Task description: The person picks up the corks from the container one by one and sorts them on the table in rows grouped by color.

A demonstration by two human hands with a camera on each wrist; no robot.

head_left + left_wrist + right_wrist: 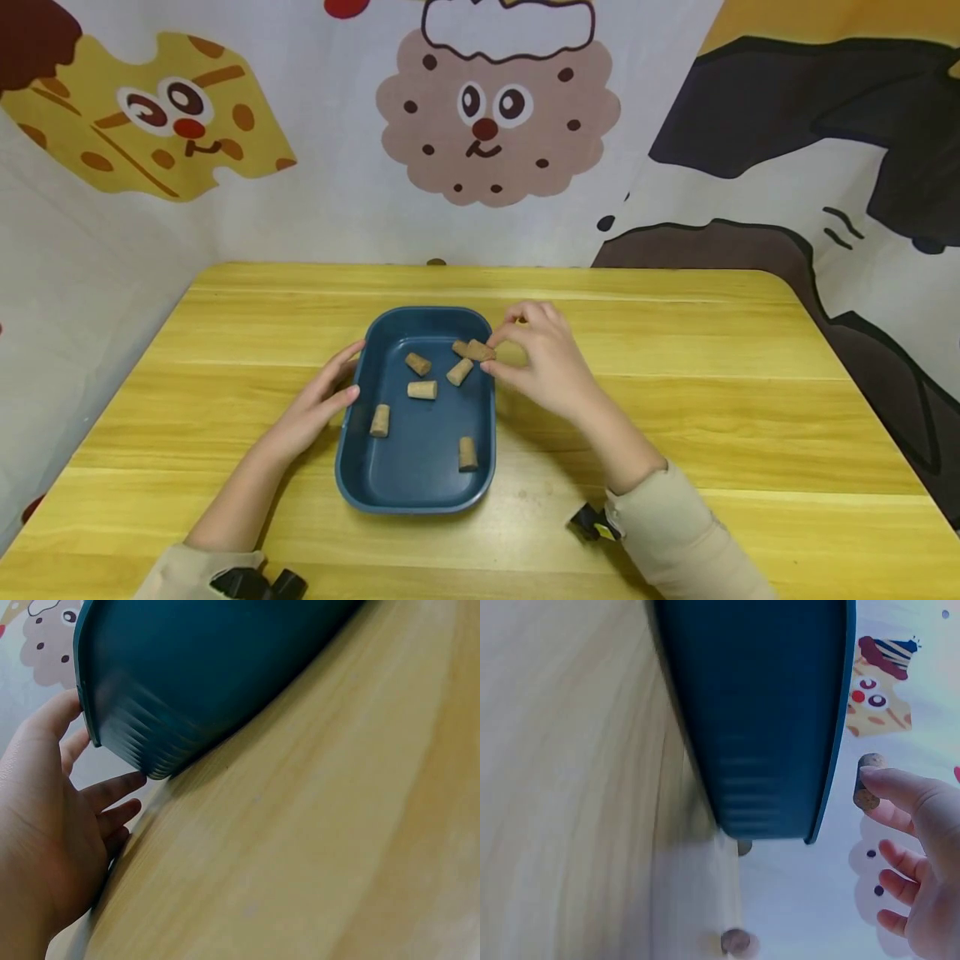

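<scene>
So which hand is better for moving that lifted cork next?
Probably the right hand: it pinches that cork, raised higher than the tray. The left hand holds no cork and touches the tray's left side.

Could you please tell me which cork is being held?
The cork pinched by the right hand, higher than the tray rim; the other corks lie inside the tray.

Over there the tray (420, 477) is deep blue, the corks (422, 390) tan to brown, the sleeves (686, 533) beige, the table (690, 358) yellow-grained — and the white backdrop (307, 221) bears brown-spotted yellow cheese (197, 158) and a pinkish, dark-dotted biscuit (525, 137).
</scene>
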